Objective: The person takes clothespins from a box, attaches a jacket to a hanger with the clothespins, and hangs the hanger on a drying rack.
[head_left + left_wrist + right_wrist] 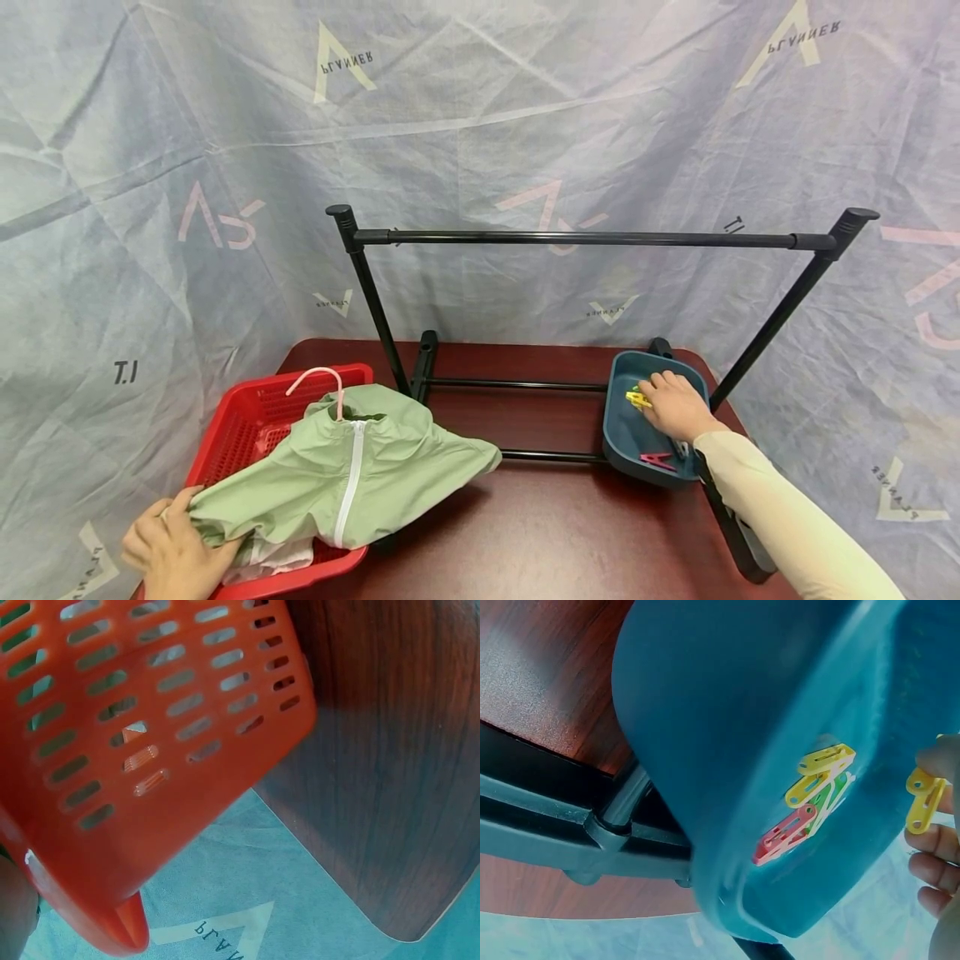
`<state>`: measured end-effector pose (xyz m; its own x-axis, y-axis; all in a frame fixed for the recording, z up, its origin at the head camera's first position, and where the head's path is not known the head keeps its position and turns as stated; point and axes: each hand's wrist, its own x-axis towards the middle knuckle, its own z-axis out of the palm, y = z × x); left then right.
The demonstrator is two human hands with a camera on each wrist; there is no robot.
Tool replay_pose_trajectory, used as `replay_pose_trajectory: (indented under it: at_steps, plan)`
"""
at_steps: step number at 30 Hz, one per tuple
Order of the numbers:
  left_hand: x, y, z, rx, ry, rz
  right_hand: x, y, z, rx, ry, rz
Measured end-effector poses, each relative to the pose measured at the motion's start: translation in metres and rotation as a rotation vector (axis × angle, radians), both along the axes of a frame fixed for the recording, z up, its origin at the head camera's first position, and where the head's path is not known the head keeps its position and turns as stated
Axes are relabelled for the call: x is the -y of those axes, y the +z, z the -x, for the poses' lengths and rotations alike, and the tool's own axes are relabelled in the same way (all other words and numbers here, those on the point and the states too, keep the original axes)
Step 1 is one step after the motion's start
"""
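A light green jacket with a white zipper lies over the red basket, a pink hanger hook rising from its collar. My left hand grips the jacket's left sleeve at the basket's near left side. In the left wrist view the basket's slotted wall fills much of the frame. Over the blue bin, my right hand pinches a yellow clothespin between thumb and fingers. More clothespins, yellow, green and pink, lie in the bin.
A black clothes rack stands on the dark red table, its top bar running across the view. White cloth shows in the basket under the jacket. A printed grey sheet hangs behind and around the table.
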<state>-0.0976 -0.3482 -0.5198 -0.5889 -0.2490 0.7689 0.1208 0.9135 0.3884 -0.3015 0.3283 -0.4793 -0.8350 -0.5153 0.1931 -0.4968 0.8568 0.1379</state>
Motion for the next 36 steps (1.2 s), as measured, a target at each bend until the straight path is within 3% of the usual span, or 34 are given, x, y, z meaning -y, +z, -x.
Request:
replay_pose_trajectory:
  at_steps: [13,22,32,36]
  plan:
    - [0.002,-0.005,0.004,-0.093,0.008,0.041,0.000,0.001,0.000,-0.079,0.059,0.048]
    - [0.001,-0.003,0.001,-0.050,-0.001,0.032,0.000,0.004,0.001,-0.084,0.075,0.048]
    - [0.001,-0.004,0.002,-0.080,0.008,0.041,0.005,0.012,-0.001,-0.075,0.073,0.042]
    - [0.002,-0.004,0.002,-0.059,0.007,0.039,0.006,0.013,-0.001,-0.073,0.067,0.042]
